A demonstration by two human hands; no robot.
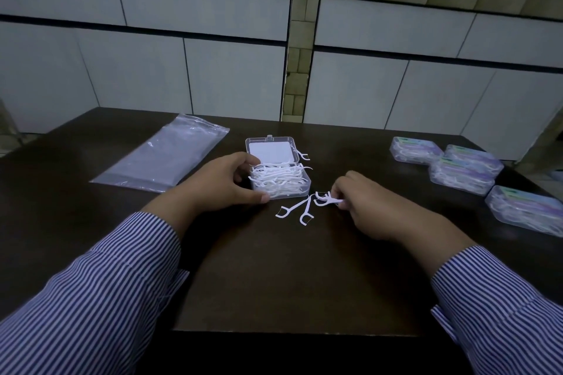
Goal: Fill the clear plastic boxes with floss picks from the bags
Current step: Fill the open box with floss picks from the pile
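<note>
An open clear plastic box (306, 184) sits mid-table, heaped with white floss picks (278, 179); its lid (271, 151) lies flat behind it. My left hand (225, 184) grips the box's left side, thumb along the front corner. My right hand (368, 207) pinches a few loose floss picks (327, 199) just right of the box. Two more picks (297, 211) lie on the table in front of the box, and one (302, 155) rests by the lid's right edge. A flat clear plastic bag (164, 155) lies at the left.
Several closed, filled clear boxes (451, 161) with coloured labels sit along the right side of the dark table (274, 277). A tiled wall stands behind the table's far edge. Striped sleeves cover both forearms.
</note>
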